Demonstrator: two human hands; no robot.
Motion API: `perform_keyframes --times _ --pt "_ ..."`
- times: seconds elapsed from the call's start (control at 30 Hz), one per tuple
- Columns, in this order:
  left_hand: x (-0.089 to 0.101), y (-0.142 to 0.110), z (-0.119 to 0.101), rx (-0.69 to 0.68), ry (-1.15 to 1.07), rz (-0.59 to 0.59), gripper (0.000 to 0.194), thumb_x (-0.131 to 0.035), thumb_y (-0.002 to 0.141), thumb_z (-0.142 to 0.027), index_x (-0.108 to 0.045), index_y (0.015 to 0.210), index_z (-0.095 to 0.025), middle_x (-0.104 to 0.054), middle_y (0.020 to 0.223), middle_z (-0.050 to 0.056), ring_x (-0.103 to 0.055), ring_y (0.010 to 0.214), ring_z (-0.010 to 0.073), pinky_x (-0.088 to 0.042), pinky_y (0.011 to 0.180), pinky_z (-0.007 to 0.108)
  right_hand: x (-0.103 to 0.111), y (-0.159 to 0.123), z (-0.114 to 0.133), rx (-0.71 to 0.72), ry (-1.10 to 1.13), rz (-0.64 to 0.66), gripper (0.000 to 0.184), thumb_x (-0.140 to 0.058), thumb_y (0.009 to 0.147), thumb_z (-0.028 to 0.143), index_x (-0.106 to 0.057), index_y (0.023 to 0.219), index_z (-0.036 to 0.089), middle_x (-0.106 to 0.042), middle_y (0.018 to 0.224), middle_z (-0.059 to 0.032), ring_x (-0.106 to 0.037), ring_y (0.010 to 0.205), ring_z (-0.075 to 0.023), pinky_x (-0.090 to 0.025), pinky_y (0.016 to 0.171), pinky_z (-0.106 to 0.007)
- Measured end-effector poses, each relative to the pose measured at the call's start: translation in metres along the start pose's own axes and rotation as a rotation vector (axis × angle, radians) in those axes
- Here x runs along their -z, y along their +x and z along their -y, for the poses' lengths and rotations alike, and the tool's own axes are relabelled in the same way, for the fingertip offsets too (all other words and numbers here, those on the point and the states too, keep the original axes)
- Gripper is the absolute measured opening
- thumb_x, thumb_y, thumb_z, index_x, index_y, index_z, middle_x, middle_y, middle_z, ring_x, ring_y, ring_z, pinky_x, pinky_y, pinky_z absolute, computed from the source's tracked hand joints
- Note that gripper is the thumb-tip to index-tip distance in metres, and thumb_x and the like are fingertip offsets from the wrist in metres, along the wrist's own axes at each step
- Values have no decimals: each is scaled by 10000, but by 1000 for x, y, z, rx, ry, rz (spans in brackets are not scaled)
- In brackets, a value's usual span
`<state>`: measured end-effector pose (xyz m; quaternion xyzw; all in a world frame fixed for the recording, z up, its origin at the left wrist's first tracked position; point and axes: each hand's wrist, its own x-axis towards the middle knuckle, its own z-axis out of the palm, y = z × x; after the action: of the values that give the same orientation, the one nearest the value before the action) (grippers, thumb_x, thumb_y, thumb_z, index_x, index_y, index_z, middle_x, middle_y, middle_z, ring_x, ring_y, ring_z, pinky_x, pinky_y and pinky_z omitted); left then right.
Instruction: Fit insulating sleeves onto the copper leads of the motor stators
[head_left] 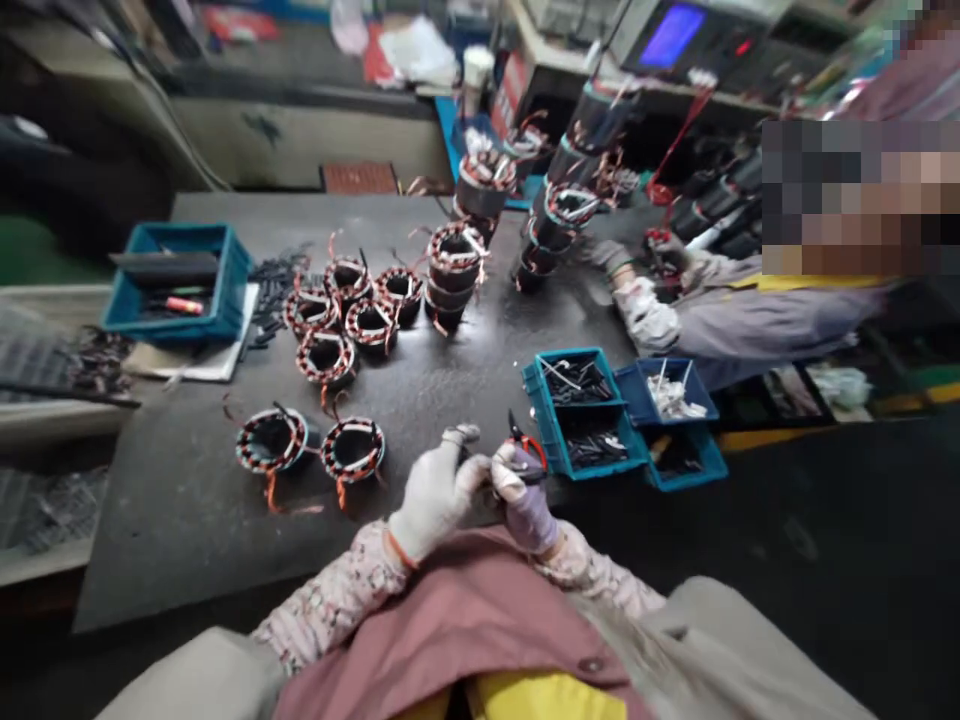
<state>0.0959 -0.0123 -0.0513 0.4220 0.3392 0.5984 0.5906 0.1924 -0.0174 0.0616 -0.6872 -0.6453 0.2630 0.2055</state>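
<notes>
My left hand (435,495), in a white glove, is in front of me with its fingers curled and thumb and fingertips drawn together. What lies between them, if anything, is too small to make out. Close beside it, almost touching, my right hand (527,505) in a purple glove with pale fingertips is closed around a small hand tool (534,447) with red-orange handles and a dark end. Left of my hands, two wound stator coils (352,450) stand upright, with orange leads hanging off the front. Several more stators (326,357) are grouped behind them.
Blue bins (592,408) of black and white sleeve pieces stand at right. A teal bin (176,280) sits at far left, beside scattered black pieces (281,285). Stacked stators (454,275) rise at the back. A co-worker's gloved hands and sleeve (652,310) reach in from the right.
</notes>
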Motion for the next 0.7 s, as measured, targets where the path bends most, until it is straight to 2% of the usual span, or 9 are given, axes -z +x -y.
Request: perform_keyframes --times 0.07,0.17,0.23,0.3,0.37,0.47,0.53,0.6,0.7 --pt "-28 18 -10 16 -20 28 329 -490 938 -410 -663 1127 -204 -768 952 98 -737 864 249 -595 831 390 22 4 -5 -4 2 -63 425 -693 739 553 -410 643 252 -444 461 62 -375 384 -93 -318 381 -236" --pt "-62 41 -22 20 -145 63 258 -474 943 -375 -652 1062 -230 -777 1016 79 -736 920 222 -589 889 378 59 15 2 -39 -21 -71 402 -695 725 552 -447 641 247 -456 457 62 -373 377 -90 -303 375 -232" --pt "-72 48 -25 33 -233 41 311 -494 949 -412 -638 1158 -233 -775 1054 73 -735 929 209 -584 914 378 86 26 12 -31 -47 -73 388 -687 710 577 -497 656 242 -485 462 56 -394 373 -97 -321 383 -236" --pt "-71 47 -19 83 -315 -31 404 -518 942 -463 -610 1248 -215 -765 1114 94 -739 904 201 -586 922 384 115 42 22 42 -102 -139 386 -662 714 607 -540 691 242 -527 485 43 -441 389 -117 -367 411 -254" --pt "-56 38 -3 151 -357 -158 475 -541 921 -505 -593 1274 -191 -754 1142 118 -741 882 203 -596 910 398 145 62 29 171 -280 -240 361 -644 741 594 -574 719 240 -601 556 10 -540 470 -153 -451 501 -284" --pt "-14 17 32 237 -262 -447 483 -611 858 -514 -619 1219 -192 -748 1138 120 -737 973 239 -591 951 430 182 100 35 227 -855 -280 255 -669 796 467 -637 760 217 -725 746 -63 -689 698 -224 -503 676 -319" --pt "21 -2 51 285 -101 -632 427 -654 820 -472 -654 1154 -206 -747 1148 111 -713 1080 263 -548 1047 453 195 124 36 89 -1301 -116 185 -651 870 369 -697 876 190 -767 904 -123 -731 830 -270 -483 711 -331" --pt "54 -23 64 363 56 -758 386 -668 806 -420 -677 1130 -209 -748 1156 107 -688 1152 278 -497 1122 467 198 144 36 -58 -1610 137 206 -582 953 285 -724 1037 162 -761 1066 -189 -741 938 -299 -455 718 -339" --pt "92 -51 76 524 233 -845 390 -661 803 -340 -686 1163 -193 -759 1124 108 -696 1132 282 -490 1133 473 194 162 38 -145 -1757 393 276 -518 983 159 -720 1168 125 -723 1191 -254 -734 1020 -315 -431 732 -357"
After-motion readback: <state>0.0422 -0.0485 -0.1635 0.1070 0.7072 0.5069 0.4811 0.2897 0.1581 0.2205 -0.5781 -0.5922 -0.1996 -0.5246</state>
